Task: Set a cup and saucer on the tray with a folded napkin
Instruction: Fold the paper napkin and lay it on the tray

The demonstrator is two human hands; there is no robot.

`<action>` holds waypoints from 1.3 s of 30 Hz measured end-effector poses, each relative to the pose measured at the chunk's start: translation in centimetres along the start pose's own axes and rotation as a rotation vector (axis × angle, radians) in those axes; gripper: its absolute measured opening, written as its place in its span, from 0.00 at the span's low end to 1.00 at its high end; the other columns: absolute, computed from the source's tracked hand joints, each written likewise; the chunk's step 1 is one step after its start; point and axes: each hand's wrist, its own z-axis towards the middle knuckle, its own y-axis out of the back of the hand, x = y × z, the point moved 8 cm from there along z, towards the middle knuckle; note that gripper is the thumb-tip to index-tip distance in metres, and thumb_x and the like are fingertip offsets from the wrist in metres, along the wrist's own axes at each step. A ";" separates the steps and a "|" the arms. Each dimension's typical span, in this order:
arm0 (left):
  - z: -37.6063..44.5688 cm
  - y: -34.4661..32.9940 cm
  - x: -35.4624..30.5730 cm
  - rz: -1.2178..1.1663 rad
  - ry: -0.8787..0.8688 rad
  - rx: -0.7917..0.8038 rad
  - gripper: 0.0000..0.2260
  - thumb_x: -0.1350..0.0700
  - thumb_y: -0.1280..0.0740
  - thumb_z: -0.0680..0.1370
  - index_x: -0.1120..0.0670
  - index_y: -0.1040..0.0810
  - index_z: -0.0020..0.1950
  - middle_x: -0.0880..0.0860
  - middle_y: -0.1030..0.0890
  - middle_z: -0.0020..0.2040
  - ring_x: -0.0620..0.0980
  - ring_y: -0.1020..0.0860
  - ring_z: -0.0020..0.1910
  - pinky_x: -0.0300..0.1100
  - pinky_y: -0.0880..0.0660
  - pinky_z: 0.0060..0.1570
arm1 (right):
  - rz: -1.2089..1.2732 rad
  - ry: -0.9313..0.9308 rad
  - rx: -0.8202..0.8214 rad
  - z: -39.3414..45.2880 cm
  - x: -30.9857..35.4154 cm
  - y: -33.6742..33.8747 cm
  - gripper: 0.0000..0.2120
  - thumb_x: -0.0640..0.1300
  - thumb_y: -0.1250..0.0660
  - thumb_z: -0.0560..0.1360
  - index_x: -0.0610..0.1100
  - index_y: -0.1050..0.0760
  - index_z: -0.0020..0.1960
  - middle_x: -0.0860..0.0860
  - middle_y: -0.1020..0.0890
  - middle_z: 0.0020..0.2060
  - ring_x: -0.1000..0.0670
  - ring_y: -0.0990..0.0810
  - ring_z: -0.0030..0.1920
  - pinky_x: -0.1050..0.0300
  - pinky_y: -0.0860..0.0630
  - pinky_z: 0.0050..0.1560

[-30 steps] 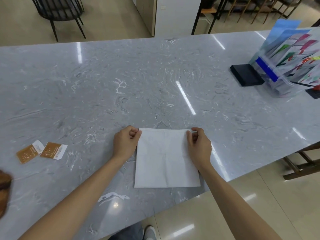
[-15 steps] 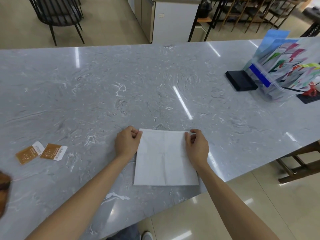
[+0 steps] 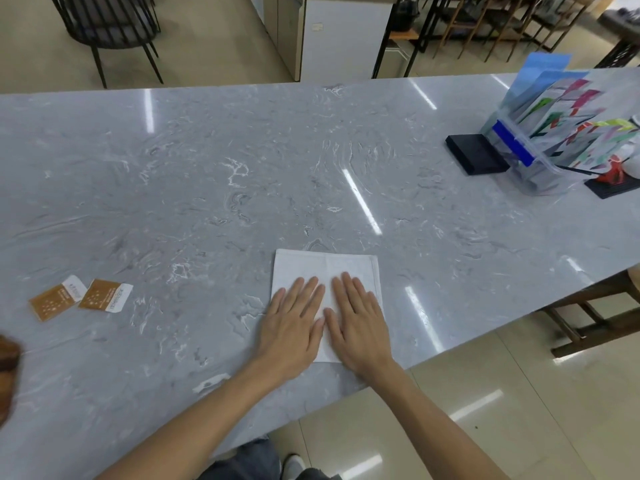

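A white square napkin (image 3: 325, 268) lies flat on the grey marble table (image 3: 207, 174), close to the table's near edge. My left hand (image 3: 294, 323) and my right hand (image 3: 358, 320) rest palm down side by side on the napkin's near half, fingers straight and slightly apart, thumbs almost touching. Neither hand holds anything. The napkin's near corners are hidden under my hands. No cup, saucer or tray is in view.
Two small brown sachets (image 3: 81, 297) lie at the left. A brown object (image 3: 7, 372) is cut off at the left edge. At the right stand a clear brochure holder (image 3: 554, 133), a black block (image 3: 476, 159) and a black stand (image 3: 613, 185). Chairs stand beyond the table.
Both hands let go of the napkin's far corners, moved back toward me and now lie flat on the napkin. The napkin stayed in place.
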 end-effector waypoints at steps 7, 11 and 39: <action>-0.9 0.4 2.7 0.015 0.075 0.013 0.32 0.41 0.56 0.82 0.56 0.49 0.83 0.53 0.47 0.83 0.51 0.48 0.82 0.52 0.48 0.80 | -0.076 -0.119 0.065 -0.5 -4.5 0.8 0.31 0.61 0.56 0.85 0.51 0.59 0.84 0.55 0.55 0.83 0.50 0.57 0.83 0.44 0.54 0.82; -1.6 0.6 3.5 0.026 0.105 0.043 0.34 0.39 0.62 0.81 0.57 0.55 0.83 0.52 0.52 0.84 0.50 0.53 0.83 0.50 0.52 0.80 | -0.021 -0.109 0.075 -0.9 -5.2 1.1 0.29 0.57 0.55 0.86 0.52 0.58 0.84 0.58 0.55 0.83 0.50 0.56 0.83 0.43 0.54 0.82; -19.1 3.0 0.6 -0.123 -0.069 -0.143 0.21 0.57 0.34 0.76 0.51 0.21 0.69 0.51 0.23 0.72 0.58 0.27 0.73 0.60 0.32 0.71 | 0.390 0.362 -0.075 -13.4 -1.9 5.9 0.19 0.31 0.26 0.75 0.45 0.17 0.63 0.51 0.16 0.62 0.50 0.19 0.66 0.48 0.21 0.65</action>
